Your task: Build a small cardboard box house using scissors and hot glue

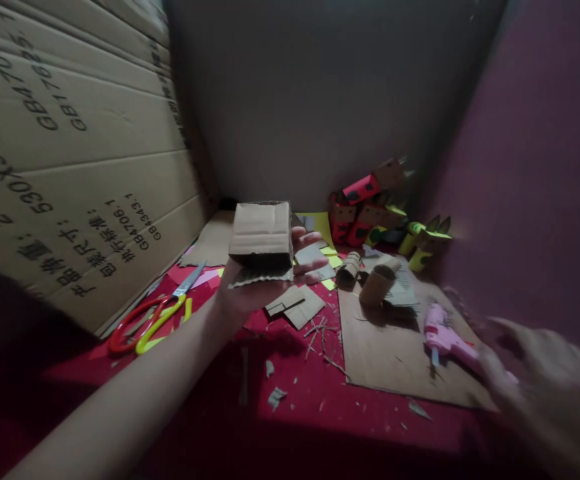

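My left hand [250,293] reaches out over the middle of the table and holds a small cardboard box [261,228]. The box rests on the palm, its dark opening facing me, with fingers stretched out past its right side. At the right, my right hand [545,373] is smeared by motion, close to the handle end of a pink hot glue gun [444,337]. I cannot tell whether it touches the handle. The glue gun lies on a flat cardboard sheet [385,360].
Red-and-yellow-handled scissors [157,310] lie left of my forearm, near a large printed carton [85,153]. Cardboard tubes [377,285] stand on the sheet's far part. Red and yellow paper-covered figures [363,213] crowd the back. Cardboard scraps [303,307] litter the red tabletop [310,407].
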